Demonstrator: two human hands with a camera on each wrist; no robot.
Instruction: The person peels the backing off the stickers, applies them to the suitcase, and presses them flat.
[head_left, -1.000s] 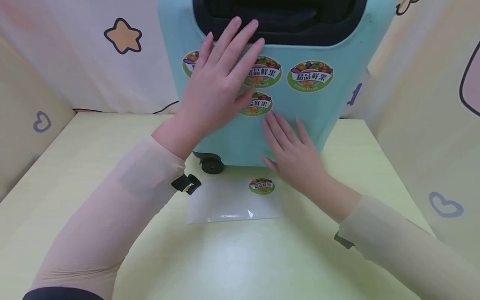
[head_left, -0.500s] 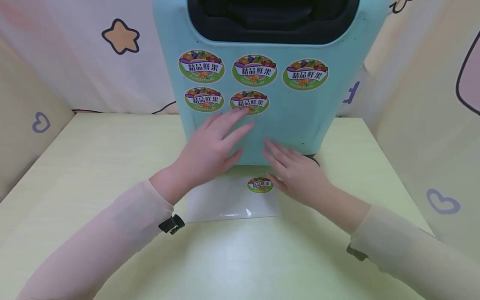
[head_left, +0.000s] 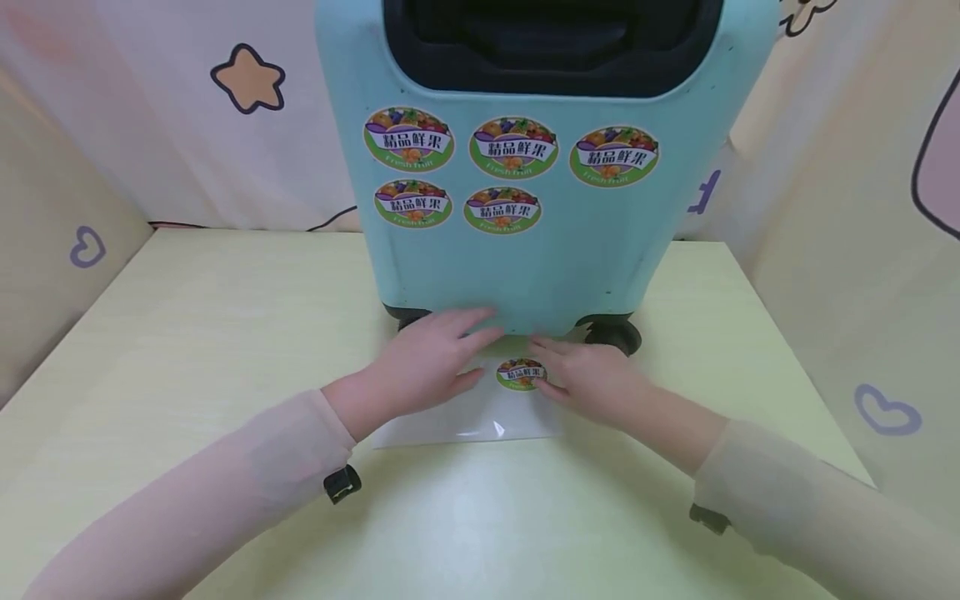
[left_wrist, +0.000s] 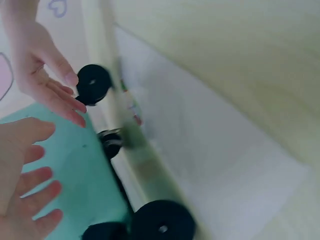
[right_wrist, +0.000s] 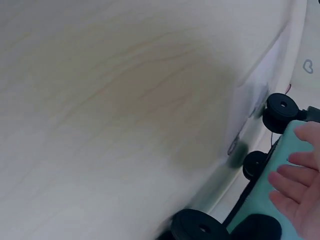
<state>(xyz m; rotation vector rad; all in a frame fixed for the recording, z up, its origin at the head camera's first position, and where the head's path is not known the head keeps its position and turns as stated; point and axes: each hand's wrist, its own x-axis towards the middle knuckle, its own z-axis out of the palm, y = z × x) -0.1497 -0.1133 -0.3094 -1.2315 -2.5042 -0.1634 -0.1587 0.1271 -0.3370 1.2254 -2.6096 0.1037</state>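
Note:
An oval fruit sticker [head_left: 517, 373] lies on a white backing sheet [head_left: 465, 423] in front of a light-blue suitcase [head_left: 585, 250]. Above the sheet's left part hovers my left hand [head_left: 427, 362], fingers loosely extended and holding nothing. From the right, my right hand [head_left: 600, 379] reaches over the sticker's edge, its thumb beside or on it; contact cannot be made out. Across the suitcase front run two rows of the same stickers, three above and two below. In the left wrist view both hands appear near the suitcase, with relaxed fingers.
The suitcase stands on black wheels [head_left: 613, 335] on a pale yellow-green table [head_left: 480, 517]. A recessed black panel [head_left: 555, 50] fills its upper front. Patterned curtains [head_left: 172, 125] close off the back and sides.
Both hands have come down from the suitcase front to the backing sheet, the left from higher up. The stickers that the left hand covered now show fully.

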